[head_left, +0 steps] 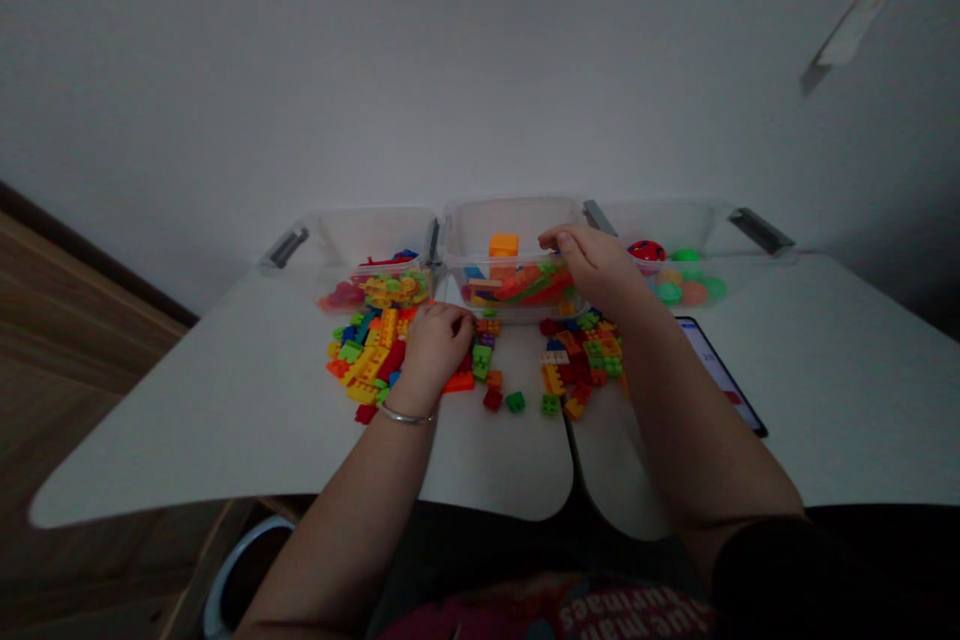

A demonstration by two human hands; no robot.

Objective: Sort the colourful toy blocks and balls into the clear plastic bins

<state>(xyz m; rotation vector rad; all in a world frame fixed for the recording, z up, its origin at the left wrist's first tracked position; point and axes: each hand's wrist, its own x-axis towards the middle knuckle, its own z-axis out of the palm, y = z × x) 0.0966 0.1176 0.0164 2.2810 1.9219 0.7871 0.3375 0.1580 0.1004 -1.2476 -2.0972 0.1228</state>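
My left hand [437, 350], with a silver bangle at its wrist, is down at the right side of a pile of coloured building bricks [367, 365]. Its fingers are curled inward, and whatever they hold is hidden. Over the right front corner of the middle clear plastic box [514, 212] is my right hand [596, 265]. Its fingers reach left above the box, loosely bent, with nothing visible in them. An orange block [504, 245] stands inside that box among long coloured pieces. A second cluster of building bricks [581, 360] lies below my right hand.
The left clear box [375, 225] holds yellow, red and blue pieces. In the right clear box [675, 215] are several coloured balls [694, 292]. A phone [720, 375] lies beside my right forearm. A seam [571, 430] splits the white table; the wall rises behind the boxes.
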